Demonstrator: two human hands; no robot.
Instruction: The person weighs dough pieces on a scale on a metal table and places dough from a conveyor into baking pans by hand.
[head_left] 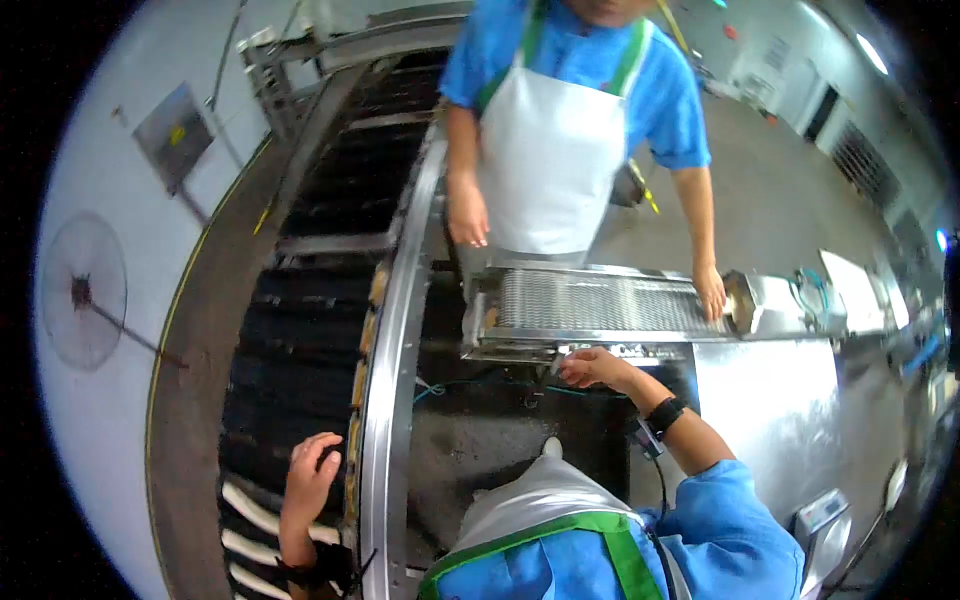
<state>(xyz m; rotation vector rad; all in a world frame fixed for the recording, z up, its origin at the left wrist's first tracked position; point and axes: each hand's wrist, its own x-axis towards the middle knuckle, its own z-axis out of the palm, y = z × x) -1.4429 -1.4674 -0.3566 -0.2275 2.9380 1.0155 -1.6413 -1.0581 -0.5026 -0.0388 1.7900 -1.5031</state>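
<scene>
My left hand (312,480) hangs over the wide black conveyor (290,390), fingers loosely bent and apart, with nothing visible in it. Near its wrist, long pale strips (255,512) that look like dough lie across the belt. My right hand (592,368) reaches out to the near side of a narrow metal mesh conveyor (600,300). Its fingers are partly curled but look apart, and I make out nothing held. Whether the fingertips touch the conveyor frame is unclear.
A co-worker in a white apron (550,160) stands across the mesh conveyor, one hand (710,292) on its right end. A steel rail (385,430) edges the black conveyor. To my right is a metal table (770,400); a wall fan (82,290) is at left.
</scene>
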